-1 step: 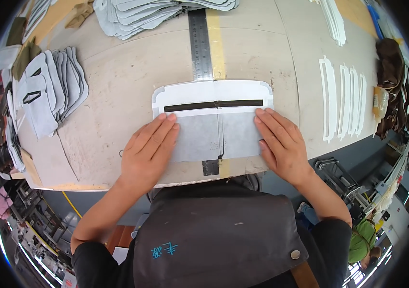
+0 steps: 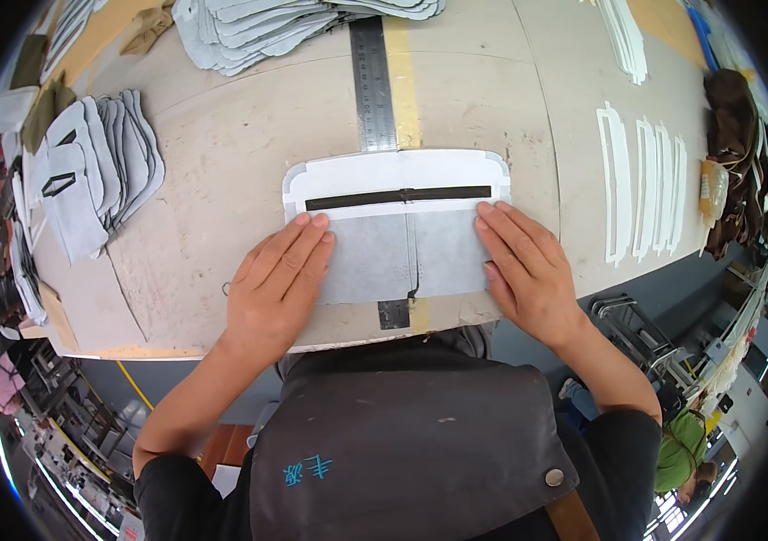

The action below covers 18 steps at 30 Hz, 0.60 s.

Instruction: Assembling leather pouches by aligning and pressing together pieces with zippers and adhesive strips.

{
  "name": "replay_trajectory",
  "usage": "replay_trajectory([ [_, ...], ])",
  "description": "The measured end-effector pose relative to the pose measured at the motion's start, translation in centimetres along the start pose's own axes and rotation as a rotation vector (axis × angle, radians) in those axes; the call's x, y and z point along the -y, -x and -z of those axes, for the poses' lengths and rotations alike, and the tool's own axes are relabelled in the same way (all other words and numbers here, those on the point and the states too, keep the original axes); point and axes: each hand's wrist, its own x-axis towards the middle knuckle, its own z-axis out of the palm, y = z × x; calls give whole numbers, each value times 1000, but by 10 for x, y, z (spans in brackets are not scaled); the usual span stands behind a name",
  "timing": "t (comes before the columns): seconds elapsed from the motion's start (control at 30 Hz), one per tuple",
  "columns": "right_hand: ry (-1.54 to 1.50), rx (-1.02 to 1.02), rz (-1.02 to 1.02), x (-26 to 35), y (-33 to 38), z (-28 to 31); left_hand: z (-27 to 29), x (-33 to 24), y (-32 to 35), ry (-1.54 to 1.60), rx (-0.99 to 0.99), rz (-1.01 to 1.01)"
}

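Note:
A white panel with rounded upper corners lies flat on the worktable, with a dark narrow strip running across it. A grey fabric piece with a centre seam covers its lower half. My left hand rests flat, palm down, on the left edge of the grey piece, fingertips just below the strip. On the right edge my right hand lies flat the same way. Neither hand grips anything.
A steel ruler and a yellow tape stripe run away from the panel. Stacks of grey cut pieces sit at the far edge and on the left. White frame-shaped pieces lie to the right, with brown material beyond them.

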Motion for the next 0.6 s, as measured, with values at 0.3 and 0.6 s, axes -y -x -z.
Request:
replay_trajectory([
  [0.3,17,11,-48,-4,-2,7,1,-2,-3,-55,-6,6],
  [0.6,47,22,-3,-6,-8,8,7,-2,0,-21,15,28],
])
